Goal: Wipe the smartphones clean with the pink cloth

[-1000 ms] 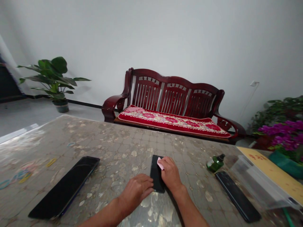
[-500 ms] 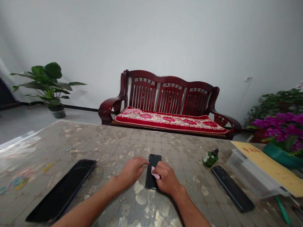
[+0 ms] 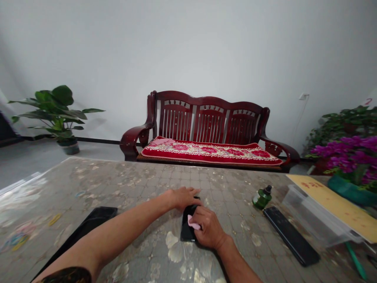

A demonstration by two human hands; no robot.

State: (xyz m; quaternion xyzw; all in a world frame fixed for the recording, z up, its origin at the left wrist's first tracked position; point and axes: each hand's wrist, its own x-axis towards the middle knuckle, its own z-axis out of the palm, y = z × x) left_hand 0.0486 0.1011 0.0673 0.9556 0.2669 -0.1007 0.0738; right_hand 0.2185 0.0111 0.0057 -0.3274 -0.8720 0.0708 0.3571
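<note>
A black smartphone (image 3: 187,232) lies flat on the patterned tablecloth in front of me. My right hand (image 3: 208,228) is closed around a small pink cloth (image 3: 193,223) and presses it against the phone's surface. Over the phone's far end reaches my left hand (image 3: 185,197), its fingers stretched out and covering part of the top edge. To the left, a large black tablet-like device (image 3: 96,218) is partly hidden under my left forearm. Another black phone-shaped device (image 3: 290,236) rests on the right, beside a green spray bottle (image 3: 262,197).
A clear plastic box (image 3: 306,220) with a yellow board (image 3: 332,202) on top stands at the right, near purple flowers (image 3: 350,157) in a teal pot. Coloured rubber bands (image 3: 20,237) lie at the far left. A wooden bench (image 3: 206,118) stands beyond the table.
My left hand has moved right and forward, from beside the phone to over its far end; its forearm now covers more of the tablet-like device. My right hand keeps the pink cloth on the phone.
</note>
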